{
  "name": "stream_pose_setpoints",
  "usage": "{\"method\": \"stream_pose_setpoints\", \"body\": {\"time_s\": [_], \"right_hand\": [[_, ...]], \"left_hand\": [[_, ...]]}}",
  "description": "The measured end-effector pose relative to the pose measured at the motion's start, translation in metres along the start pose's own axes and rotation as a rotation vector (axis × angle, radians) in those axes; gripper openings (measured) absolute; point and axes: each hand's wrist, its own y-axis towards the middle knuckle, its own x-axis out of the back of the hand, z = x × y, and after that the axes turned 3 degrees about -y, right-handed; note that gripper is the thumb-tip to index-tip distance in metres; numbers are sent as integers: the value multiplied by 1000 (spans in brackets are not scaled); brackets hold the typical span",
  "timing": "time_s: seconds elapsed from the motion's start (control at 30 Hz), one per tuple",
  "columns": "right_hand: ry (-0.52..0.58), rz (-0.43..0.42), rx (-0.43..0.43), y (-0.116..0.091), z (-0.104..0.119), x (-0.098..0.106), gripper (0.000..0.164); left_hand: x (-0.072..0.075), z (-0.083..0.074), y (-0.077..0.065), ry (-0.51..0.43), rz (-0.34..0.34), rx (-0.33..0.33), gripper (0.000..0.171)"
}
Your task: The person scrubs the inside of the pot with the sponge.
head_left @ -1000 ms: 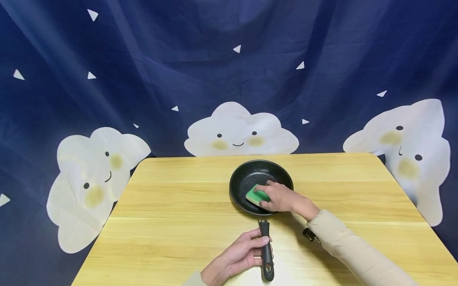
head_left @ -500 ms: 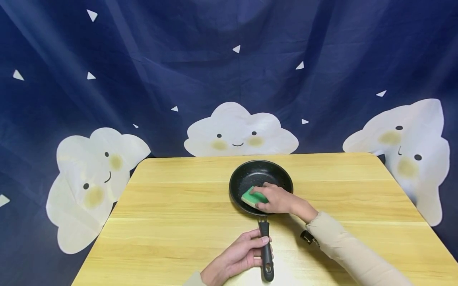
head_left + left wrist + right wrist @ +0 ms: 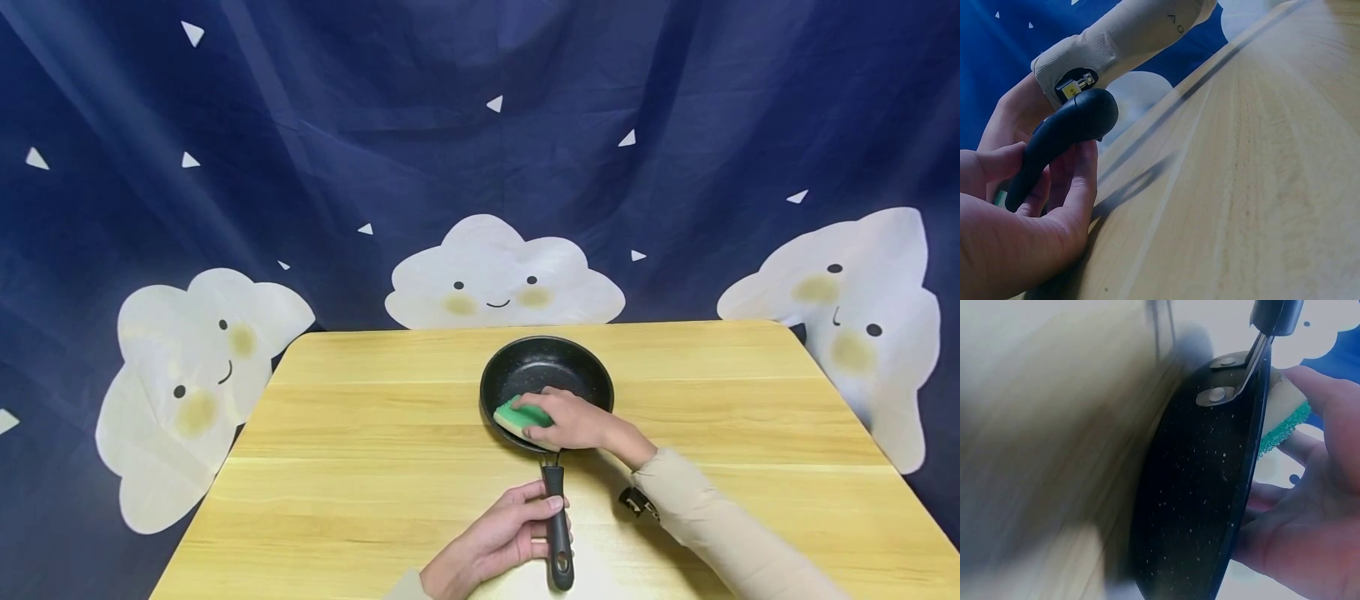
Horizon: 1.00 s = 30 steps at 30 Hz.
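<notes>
A black speckled frying pan (image 3: 540, 367) sits on the wooden table with its handle (image 3: 557, 533) toward me. My left hand (image 3: 506, 529) grips that handle from the left, thumb on top; the left wrist view shows the fingers wrapped beneath the handle (image 3: 1066, 134). Inside the pan, at its near left part, my right hand (image 3: 573, 421) holds a green and cream sponge (image 3: 513, 414). In the right wrist view the sponge (image 3: 1284, 415) shows above the pan's rim, between thumb and fingers of the right hand (image 3: 1310, 500). The sponge's underside is hidden.
The wooden table (image 3: 360, 467) stretches out on both sides of the pan. Behind it hangs a dark blue curtain (image 3: 480, 150) with white clouds and triangles. A small black device (image 3: 637, 502) is strapped at the right sleeve's cuff.
The right hand has slid the sponge leftward and slightly nearer across the pan's inside. The left hand and the pan have stayed in place.
</notes>
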Motion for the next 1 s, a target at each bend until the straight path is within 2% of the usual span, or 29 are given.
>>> {"method": "stream_pose_setpoints", "body": {"time_s": [0.17, 0.7, 1.0], "right_hand": [[33, -10, -17, 1, 2, -3, 40], [102, -48, -93, 7, 14, -9, 42], [68, -114, -200, 15, 24, -16, 45]], "left_hand": [[0, 1, 0, -1, 3, -8, 28], [1, 2, 0, 2, -4, -9, 34], [4, 3, 2, -4, 15, -13, 38]]}}
